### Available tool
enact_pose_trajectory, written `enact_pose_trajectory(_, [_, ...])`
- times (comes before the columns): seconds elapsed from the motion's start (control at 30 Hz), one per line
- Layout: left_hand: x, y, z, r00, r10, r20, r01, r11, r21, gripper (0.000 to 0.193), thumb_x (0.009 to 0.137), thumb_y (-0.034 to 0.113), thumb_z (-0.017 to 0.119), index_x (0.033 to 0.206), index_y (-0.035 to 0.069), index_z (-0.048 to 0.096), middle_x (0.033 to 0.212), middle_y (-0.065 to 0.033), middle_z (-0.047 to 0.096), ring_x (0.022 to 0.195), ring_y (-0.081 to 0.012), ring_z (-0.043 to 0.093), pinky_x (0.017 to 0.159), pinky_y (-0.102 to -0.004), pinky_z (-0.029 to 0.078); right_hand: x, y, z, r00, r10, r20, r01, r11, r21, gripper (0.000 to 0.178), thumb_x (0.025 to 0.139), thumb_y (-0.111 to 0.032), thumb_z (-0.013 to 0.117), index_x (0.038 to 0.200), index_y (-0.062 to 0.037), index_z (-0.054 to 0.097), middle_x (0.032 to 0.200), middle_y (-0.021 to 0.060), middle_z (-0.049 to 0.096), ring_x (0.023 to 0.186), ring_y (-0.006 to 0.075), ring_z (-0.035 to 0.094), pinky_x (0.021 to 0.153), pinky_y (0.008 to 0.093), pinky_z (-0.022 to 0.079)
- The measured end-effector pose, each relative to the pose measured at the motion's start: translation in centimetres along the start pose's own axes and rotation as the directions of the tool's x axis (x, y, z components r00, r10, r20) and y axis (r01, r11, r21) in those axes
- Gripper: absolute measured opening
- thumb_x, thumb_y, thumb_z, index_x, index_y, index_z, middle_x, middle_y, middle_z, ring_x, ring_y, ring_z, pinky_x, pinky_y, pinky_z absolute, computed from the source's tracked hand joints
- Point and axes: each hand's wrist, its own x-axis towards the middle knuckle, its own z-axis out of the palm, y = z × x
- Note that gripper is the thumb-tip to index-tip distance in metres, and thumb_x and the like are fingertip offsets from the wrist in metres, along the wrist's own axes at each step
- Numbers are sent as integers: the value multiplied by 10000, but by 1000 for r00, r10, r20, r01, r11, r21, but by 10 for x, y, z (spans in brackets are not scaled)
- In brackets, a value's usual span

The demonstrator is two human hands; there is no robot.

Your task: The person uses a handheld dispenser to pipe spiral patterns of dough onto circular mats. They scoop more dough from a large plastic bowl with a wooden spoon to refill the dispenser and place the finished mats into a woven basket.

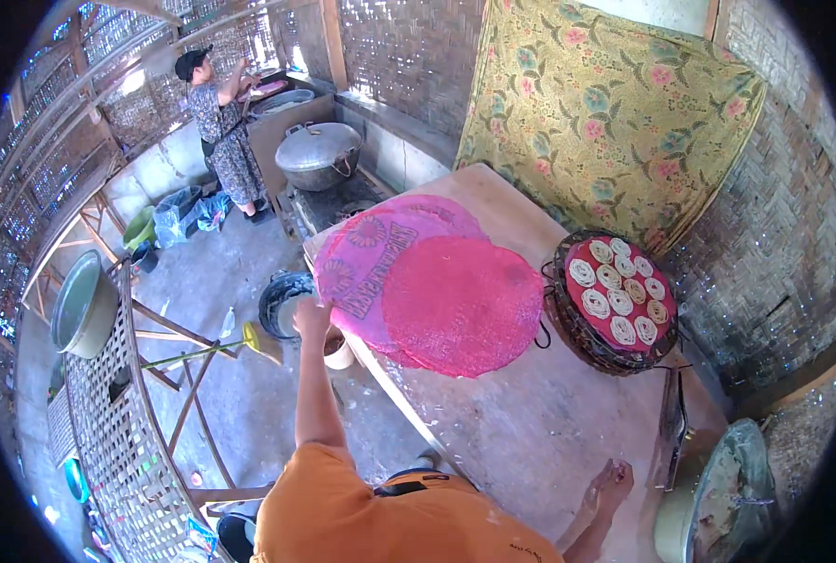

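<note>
My left hand [312,317] is stretched out past the table's left edge, its fingers curled, beside the rim of a purple printed round sheet [357,258]. Whether it grips that rim or something smaller does not show clearly. Overlapping the purple sheet lies a bright pink round sheet [465,305], both flat on the table. My right hand [613,480] is low over the table's near right part, fingers bent inward; what they hold, if anything, is too small to make out. To the right, a round tray [582,349] carries a pink sheet with several pale coiled noodle nests [618,301].
Below my left hand stand a dark bucket [273,300] and a pale pail [340,357]. A large basin [685,525] sits near right, beside long tools [673,432]. A lidded pot [319,150] is on the stove; another person [226,131] works beyond. A woven rack [127,422] stands left.
</note>
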Motion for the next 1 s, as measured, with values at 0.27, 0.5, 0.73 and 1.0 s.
enact_pose_trajectory(0.27, [-10, 105, -78, 712, 519, -472, -345, 845, 409, 179, 864, 193, 509, 909, 101, 655, 961, -78, 644, 895, -308, 593, 734, -450, 452, 7, -10, 10, 996, 92, 1, -91, 990, 103, 68, 859, -21, 525, 895, 24, 561, 740, 59, 541, 694, 152, 506, 669, 288, 438])
enact_pose_trajectory(0.5, [-48, 203, -178, 502, 586, -636, -610, 761, 219, 227, 827, 28, 518, 1041, 64, 585, 892, -179, 634, 744, -368, 627, 621, -435, 496, -6, -27, 4, 993, 114, -25, -110, 984, 142, 87, 862, -33, 539, 913, 37, 549, 744, 45, 542, 700, 135, 502, 673, 268, 447])
enact_pose_trajectory(0.73, [-199, 312, -176, 311, 926, -215, -950, 311, -35, 180, 808, 7, 576, 986, 34, 588, 854, -166, 622, 747, -352, 627, 651, -402, 497, -4, 15, 28, 989, 58, -139, -54, 998, 34, 111, 848, -57, 538, 864, 47, 573, 664, 57, 528, 593, 93, 471, 563, 241, 424])
enact_pose_trajectory(1.0, [-296, 374, -153, 407, 901, -152, -708, 206, -676, 132, 870, 50, 539, 950, -7, 627, 824, -140, 644, 700, -170, 615, 652, -296, 469, -5, -29, -5, 914, 202, -352, -77, 938, 339, 143, 830, -72, 568, 925, 30, 604, 862, 193, 593, 705, 308, 569, 677, 397, 468])
